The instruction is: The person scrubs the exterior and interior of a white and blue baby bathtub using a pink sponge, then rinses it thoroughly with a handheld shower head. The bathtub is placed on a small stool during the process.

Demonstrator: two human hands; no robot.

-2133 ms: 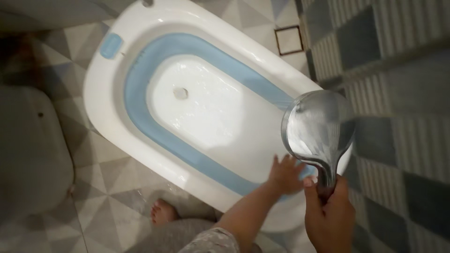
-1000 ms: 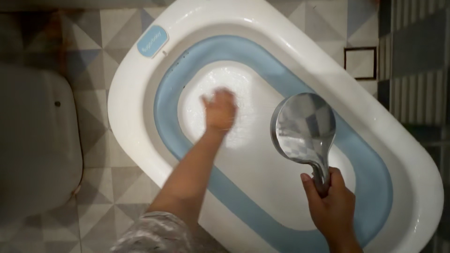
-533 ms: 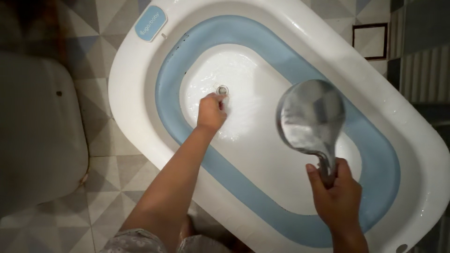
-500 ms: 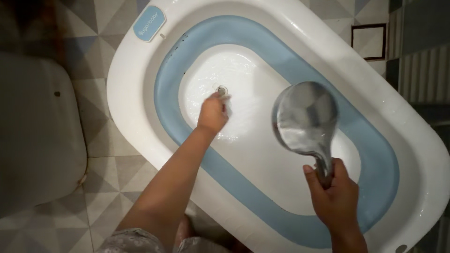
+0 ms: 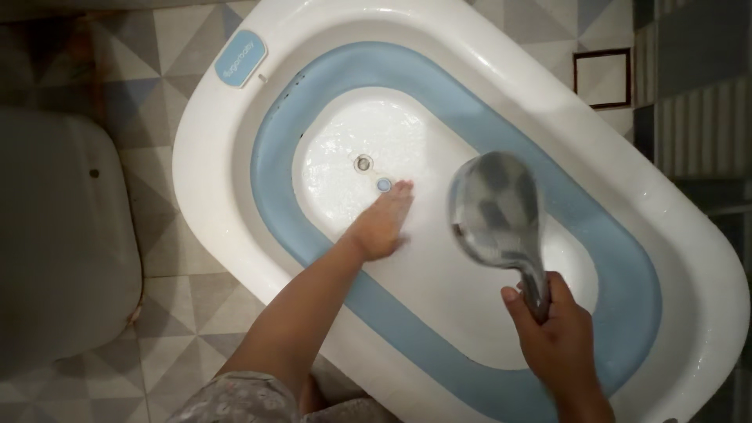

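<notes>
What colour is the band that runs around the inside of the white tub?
The band inside the tub is light blue; the head view shows it clearly.

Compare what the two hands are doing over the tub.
The left hand lies open and flat on the wet tub floor beside a small blue plug; the right hand is fisted around the shower head handle. The left reaches deep inside; the right stays near the rim. Both are bare.
</notes>
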